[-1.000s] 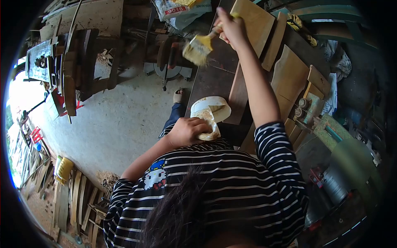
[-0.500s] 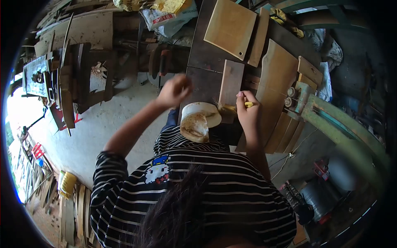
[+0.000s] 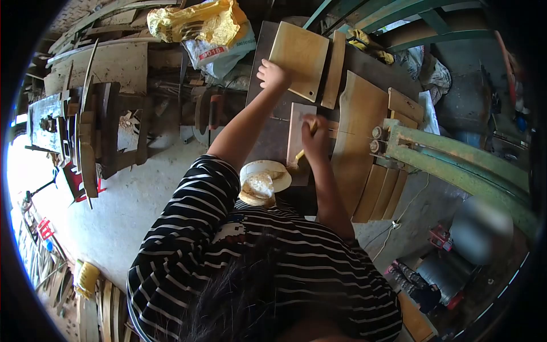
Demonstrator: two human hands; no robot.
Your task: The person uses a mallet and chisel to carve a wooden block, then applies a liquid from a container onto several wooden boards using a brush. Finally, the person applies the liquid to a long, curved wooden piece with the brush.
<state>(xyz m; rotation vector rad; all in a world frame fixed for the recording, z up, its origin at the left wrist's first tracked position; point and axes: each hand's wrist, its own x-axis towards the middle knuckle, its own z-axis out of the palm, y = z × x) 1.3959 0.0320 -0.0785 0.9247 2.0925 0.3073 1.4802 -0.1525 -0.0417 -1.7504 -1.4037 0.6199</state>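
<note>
My left hand [image 3: 274, 76] reaches to the lower left edge of a pale wooden cutting board [image 3: 300, 57], its fingers apart and right at the board's edge. A small hole shows in a corner of that board. My right hand [image 3: 315, 134] is closed around the yellow handle of a brush [image 3: 299, 154], whose bristle end points down and toward me. Beneath the right hand lies a narrow light board [image 3: 295, 128]. Close to my body stands a white round tub [image 3: 263, 166] with whitish, crusted matter at its near side.
A long wooden strip [image 3: 334, 74] lies beside the cutting board, and a wide live-edge slab [image 3: 359, 137] is to the right. A green metal machine frame [image 3: 450, 157] juts in from the right. Sacks [image 3: 219, 48] sit at the upper left; scrap wood [image 3: 91, 131] is stacked at left.
My left hand has moved forward from near the tub to the cutting board's edge, its fingers spreading. My right hand has gone forward and left with the brush, now over the narrow board.
</note>
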